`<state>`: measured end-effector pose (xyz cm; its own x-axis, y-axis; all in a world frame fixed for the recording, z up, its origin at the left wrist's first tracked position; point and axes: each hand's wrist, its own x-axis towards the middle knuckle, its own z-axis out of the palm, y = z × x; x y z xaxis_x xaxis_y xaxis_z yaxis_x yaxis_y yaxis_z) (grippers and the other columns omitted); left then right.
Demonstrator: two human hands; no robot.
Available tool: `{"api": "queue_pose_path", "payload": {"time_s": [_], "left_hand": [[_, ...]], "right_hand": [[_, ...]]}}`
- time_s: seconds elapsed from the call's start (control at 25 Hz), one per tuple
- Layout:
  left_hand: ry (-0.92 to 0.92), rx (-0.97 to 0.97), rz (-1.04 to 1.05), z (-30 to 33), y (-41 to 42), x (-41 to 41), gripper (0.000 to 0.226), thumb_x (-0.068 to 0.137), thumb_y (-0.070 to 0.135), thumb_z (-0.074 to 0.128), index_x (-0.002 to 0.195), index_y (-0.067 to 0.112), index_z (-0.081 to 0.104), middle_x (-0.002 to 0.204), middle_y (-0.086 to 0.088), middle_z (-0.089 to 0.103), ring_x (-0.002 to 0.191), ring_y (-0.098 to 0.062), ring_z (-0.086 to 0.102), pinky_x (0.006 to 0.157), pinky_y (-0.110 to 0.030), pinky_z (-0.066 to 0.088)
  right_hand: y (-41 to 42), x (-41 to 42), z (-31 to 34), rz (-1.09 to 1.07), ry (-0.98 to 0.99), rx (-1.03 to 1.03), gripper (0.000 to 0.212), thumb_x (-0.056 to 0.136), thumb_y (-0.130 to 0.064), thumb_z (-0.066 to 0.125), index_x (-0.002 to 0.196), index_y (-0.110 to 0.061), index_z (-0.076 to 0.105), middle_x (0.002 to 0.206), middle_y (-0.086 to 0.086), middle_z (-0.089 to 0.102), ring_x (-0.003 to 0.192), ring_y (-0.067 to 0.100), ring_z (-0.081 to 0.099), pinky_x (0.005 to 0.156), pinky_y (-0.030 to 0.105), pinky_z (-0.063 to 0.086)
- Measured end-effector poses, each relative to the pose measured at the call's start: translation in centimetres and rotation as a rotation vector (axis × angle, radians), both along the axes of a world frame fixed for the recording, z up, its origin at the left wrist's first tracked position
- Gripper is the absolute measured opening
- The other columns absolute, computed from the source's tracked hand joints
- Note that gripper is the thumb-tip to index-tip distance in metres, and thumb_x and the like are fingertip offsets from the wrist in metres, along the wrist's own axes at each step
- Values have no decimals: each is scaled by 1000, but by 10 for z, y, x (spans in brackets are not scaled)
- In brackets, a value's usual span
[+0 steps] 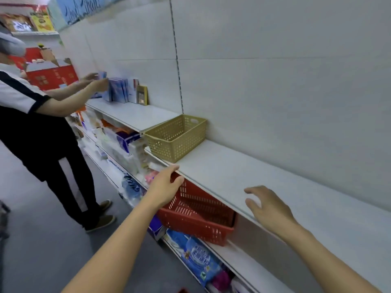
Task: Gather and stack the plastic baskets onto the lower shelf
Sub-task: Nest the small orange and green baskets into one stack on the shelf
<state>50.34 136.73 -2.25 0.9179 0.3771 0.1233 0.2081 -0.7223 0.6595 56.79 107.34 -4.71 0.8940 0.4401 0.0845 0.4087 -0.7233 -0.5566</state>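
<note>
A red perforated plastic basket (196, 216) sits tilted on the lower shelf (239, 265), partly under the upper shelf board (232, 178). My left hand (165, 187) grips its near left rim corner. A tan perforated basket (176, 137) stands upright on the upper shelf, further left along it. My right hand (268, 207) hovers over the upper shelf's front edge with fingers spread, holding nothing.
Another person (40, 127) stands to the left in the aisle, handling boxes (122, 89) on the upper shelf. Packaged tissues and blue packs (196, 256) fill the shelves below. The white back panel (275, 70) rises behind the shelves. Grey floor lies at left.
</note>
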Motion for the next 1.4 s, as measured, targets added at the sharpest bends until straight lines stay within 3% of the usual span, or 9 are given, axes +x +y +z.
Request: {"api": "queue_pose_path", "payload": {"time_s": [0.28, 0.4, 0.48, 0.6, 0.88, 1.04, 1.16, 1.28, 1.4], "left_hand": [[134, 304, 165, 6, 63, 139, 74, 95, 33, 55, 155, 12, 17, 165, -6, 12, 152, -24, 5, 120, -54, 11], [240, 415, 175, 7, 72, 166, 53, 95, 27, 53, 144, 15, 40, 148, -14, 47, 144, -29, 31, 115, -56, 15], [172, 454, 189, 11, 63, 170, 31, 94, 20, 48, 123, 18, 60, 112, -10, 70, 114, -30, 58, 110, -56, 22], [23, 464, 68, 10, 30, 155, 21, 95, 24, 51, 98, 21, 72, 87, 2, 76, 89, -23, 69, 113, -58, 18], [-159, 321, -305, -6, -72, 56, 28, 89, 39, 60, 106, 23, 75, 99, 4, 78, 92, -16, 70, 113, -40, 31], [-233, 385, -552, -5, -114, -15, 39, 89, 46, 45, 107, 26, 73, 101, 9, 76, 98, -9, 68, 115, -42, 28], [-309, 418, -489, -3, -116, -57, 48, 93, 59, 38, 123, 33, 64, 128, 16, 63, 128, -2, 49, 121, -49, 12], [-249, 104, -276, -2, -108, -86, 58, 96, 61, 31, 145, 32, 42, 152, 14, 39, 141, -3, 30, 120, -40, 19], [-69, -376, -300, -5, -122, -106, 66, 92, 65, 36, 147, 29, 41, 151, 6, 46, 136, -5, 40, 115, -30, 27]], "right_hand": [[21, 82, -19, 146, 122, -360, 54, 102, -42, 33, 153, -30, 23, 163, -7, 16, 147, 15, 20, 110, 30, 30], [21, 105, -17, 152, 142, -313, 51, 101, -43, 36, 150, -31, 31, 157, -10, 29, 140, 11, 34, 106, 30, 34], [27, 116, -13, 131, 162, -248, 47, 100, -44, 38, 146, -31, 38, 151, -12, 39, 136, 11, 41, 104, 31, 35], [42, 124, -7, 112, 237, -74, 42, 97, -49, 41, 135, -33, 51, 139, -15, 52, 127, 12, 51, 104, 34, 38], [64, 72, 29, -82, 457, 412, 33, 95, -52, 45, 110, -26, 57, 105, -5, 63, 78, 22, 72, 50, 32, 55], [36, 15, 34, -213, 402, 347, 22, 85, -27, 55, 103, -18, 62, 90, 4, 71, 64, 29, 72, 49, 34, 57], [0, -35, 31, -314, 260, 291, 13, 84, -18, 48, 87, -23, 60, 80, -1, 65, 75, 28, 68, 52, 31, 53], [-45, -87, 25, -436, 207, 292, 17, 88, -16, 47, 94, -20, 62, 84, -4, 67, 85, 23, 65, 65, 31, 51], [-97, -131, 28, -549, 157, 354, 21, 87, -16, 49, 95, -20, 68, 86, 0, 72, 84, 23, 67, 78, 43, 56]]}}
